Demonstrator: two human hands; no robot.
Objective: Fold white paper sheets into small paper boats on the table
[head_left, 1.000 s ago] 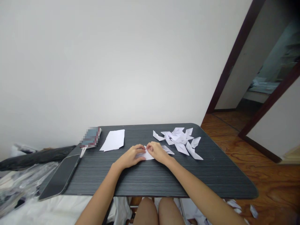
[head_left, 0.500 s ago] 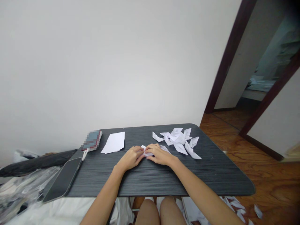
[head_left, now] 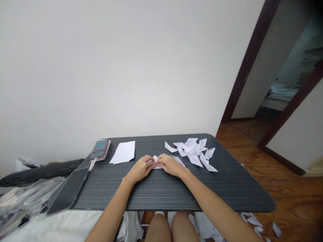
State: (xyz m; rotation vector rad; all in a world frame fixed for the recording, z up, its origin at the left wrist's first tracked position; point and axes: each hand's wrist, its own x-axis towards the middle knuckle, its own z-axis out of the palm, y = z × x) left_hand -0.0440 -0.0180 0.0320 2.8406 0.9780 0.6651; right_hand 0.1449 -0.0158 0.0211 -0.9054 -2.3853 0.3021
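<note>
My left hand (head_left: 139, 170) and my right hand (head_left: 170, 165) meet at the middle of the dark table (head_left: 164, 193), fingers curled and pressing on a small folded white paper piece (head_left: 155, 162). Only a white tip and an edge of it show between the fingertips. A second white flap (head_left: 179, 161) sticks out to the right of my right hand. A heap of several folded white paper boats (head_left: 193, 152) lies just right of my hands. A flat white sheet stack (head_left: 123, 152) lies to the left, farther back.
A dark phone (head_left: 68, 190) lies at the table's left edge, with a blurred small packet (head_left: 99, 150) behind it. Paper scraps (head_left: 254, 223) litter the wood floor on the right. A white wall stands right behind the table; an open doorway is at right.
My hands have closed in on the paper piece and cover more of it than a second ago. The rest of the table looks the same apart from slight camera movement.
</note>
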